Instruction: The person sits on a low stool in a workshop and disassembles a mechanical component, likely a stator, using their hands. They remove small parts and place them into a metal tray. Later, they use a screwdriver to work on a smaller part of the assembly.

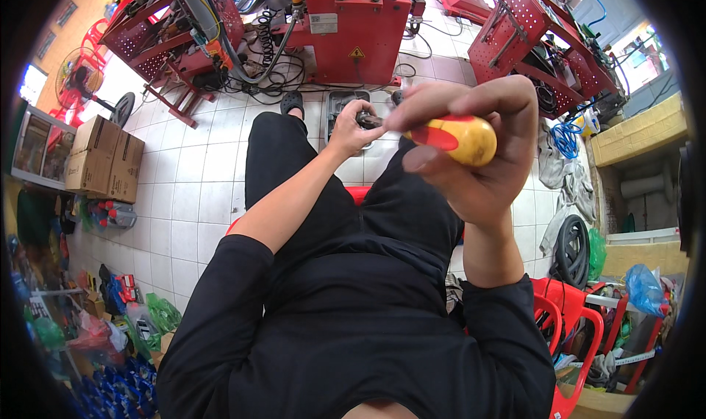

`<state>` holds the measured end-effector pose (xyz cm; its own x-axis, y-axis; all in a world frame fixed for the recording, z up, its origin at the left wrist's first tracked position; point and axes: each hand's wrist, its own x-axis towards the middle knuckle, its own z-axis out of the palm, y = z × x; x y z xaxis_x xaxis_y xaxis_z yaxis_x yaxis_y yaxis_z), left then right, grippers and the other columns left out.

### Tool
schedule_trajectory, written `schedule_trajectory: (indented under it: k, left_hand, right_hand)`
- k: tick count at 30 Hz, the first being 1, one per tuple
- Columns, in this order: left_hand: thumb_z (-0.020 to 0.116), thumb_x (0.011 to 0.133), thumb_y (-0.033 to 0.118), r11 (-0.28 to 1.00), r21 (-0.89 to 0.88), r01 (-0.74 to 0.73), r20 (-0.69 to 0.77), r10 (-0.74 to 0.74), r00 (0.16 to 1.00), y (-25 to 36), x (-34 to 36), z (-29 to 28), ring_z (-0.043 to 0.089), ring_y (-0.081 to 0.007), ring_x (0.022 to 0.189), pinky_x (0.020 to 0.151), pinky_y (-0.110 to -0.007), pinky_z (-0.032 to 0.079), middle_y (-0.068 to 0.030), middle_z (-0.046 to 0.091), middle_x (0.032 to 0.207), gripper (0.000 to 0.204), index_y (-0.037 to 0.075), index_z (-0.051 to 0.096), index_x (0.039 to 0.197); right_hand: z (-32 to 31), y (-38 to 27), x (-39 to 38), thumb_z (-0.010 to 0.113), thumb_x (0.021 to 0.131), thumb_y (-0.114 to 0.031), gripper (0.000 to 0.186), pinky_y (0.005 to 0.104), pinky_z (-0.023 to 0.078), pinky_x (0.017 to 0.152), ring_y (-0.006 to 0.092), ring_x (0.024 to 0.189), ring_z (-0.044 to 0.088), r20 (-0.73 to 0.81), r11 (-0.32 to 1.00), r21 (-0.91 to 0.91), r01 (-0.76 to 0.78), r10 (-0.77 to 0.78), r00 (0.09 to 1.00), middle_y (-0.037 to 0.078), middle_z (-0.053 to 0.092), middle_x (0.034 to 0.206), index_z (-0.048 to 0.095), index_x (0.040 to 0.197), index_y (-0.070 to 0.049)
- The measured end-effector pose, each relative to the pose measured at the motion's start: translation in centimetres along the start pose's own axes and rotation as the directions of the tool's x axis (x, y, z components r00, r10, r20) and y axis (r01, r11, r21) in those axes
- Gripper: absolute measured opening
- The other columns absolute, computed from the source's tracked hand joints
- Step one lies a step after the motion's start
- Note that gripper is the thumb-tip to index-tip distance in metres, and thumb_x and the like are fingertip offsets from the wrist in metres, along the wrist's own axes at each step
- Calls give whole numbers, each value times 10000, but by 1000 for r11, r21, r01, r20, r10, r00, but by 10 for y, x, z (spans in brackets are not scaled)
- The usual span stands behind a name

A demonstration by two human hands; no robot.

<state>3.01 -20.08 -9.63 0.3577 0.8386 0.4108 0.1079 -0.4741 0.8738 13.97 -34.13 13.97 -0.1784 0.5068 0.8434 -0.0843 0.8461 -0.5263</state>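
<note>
My right hand (482, 191) is raised close to the camera, its fingers curled round the yellow and red handle of a screwdriver (471, 141). The shaft points left toward my left hand (348, 133), which is farther off, above the gap between my knees. There my left fingers pinch a small dark metal part (365, 117) by the screwdriver's tip. Whether the tip touches the part or sits in it, I cannot tell. Below and behind my left hand, a grey tray (333, 117) with dark items in it rests on the tiled floor.
A red machine (353, 40) stands ahead, with cables on the floor around it. Red perforated racks (507, 40) stand to the right. Cardboard boxes (103, 158) and bagged goods (162, 312) are at left. A tyre (572, 250) and a red plastic chair (588, 345) are at right.
</note>
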Motion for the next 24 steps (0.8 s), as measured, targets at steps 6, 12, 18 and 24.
schedule_trajectory:
  k: [6,12,18,24]
  left_hand:
    - [822,602,257,982,-186,-29,-41,21,999,-20,1,7,566,-207,765,709,-316,463,-73,556,821,412,45,566,847]
    - [816,597,243,999,42,-30,-2,30,1000,0,0,1,575,-225,776,722,-322,467,-82,562,824,407,46,572,855]
    - [818,598,237,999,5,-41,-5,41,999,0,0,1,580,-191,748,693,-306,471,-72,565,819,405,47,572,858]
    - [821,610,248,997,-71,-14,9,15,1000,-17,1,2,560,-156,717,668,-291,465,-56,554,805,404,43,568,849]
  right_hand:
    - [2,-6,-1,514,856,-401,647,371,419,877,201,941,528,11,978,130,-165,165,986,171,523,1000,359,1282,60]
    - [-8,-7,7,638,840,-295,544,374,451,889,266,1003,572,130,947,-322,-13,58,990,221,562,1070,463,1196,77]
    - [5,2,-3,758,732,-33,510,307,498,727,206,852,616,7,1000,-17,4,-3,1000,153,584,926,391,1085,-18]
    - [7,-11,-1,601,850,-418,552,307,425,728,182,768,505,-36,967,93,-236,240,970,123,510,855,392,1128,10]
